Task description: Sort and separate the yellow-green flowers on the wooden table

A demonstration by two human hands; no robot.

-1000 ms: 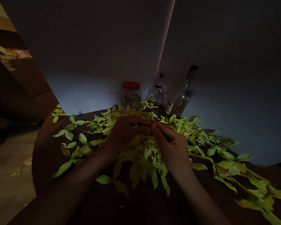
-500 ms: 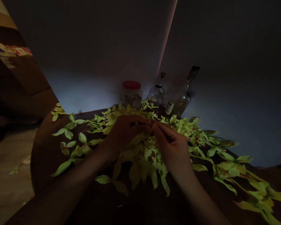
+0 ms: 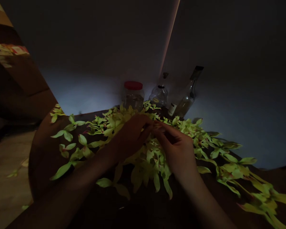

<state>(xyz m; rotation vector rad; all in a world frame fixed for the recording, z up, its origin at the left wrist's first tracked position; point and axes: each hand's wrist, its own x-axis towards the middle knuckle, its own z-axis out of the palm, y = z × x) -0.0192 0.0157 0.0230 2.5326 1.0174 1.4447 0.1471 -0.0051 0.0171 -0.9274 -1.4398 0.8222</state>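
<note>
My left hand [image 3: 131, 135] and my right hand [image 3: 180, 144] meet at the fingertips above a heap of yellow-green flowers [image 3: 154, 156]. Thumb and fingers of each hand are pinched together. Whatever sits between them is too small and dark to make out. The flowers look like orchid blooms, with pointed petals and some reddish centres. They spread beneath and on both sides of my hands over a dark round table [image 3: 39, 159].
Behind the flowers stand a clear jar with a red lid [image 3: 133, 86], a rounded glass bottle [image 3: 158, 95] and a taller, tilted-looking bottle [image 3: 187, 101]. Pale walls [image 3: 90, 92] meet in a corner behind. Cardboard boxes [image 3: 26, 76] are at the left, above a light floor [image 3: 9, 190].
My left hand has turned a little, its fingers closing more tightly near the right fingertips. My right hand stays nearly in place. The view has shifted slightly.
</note>
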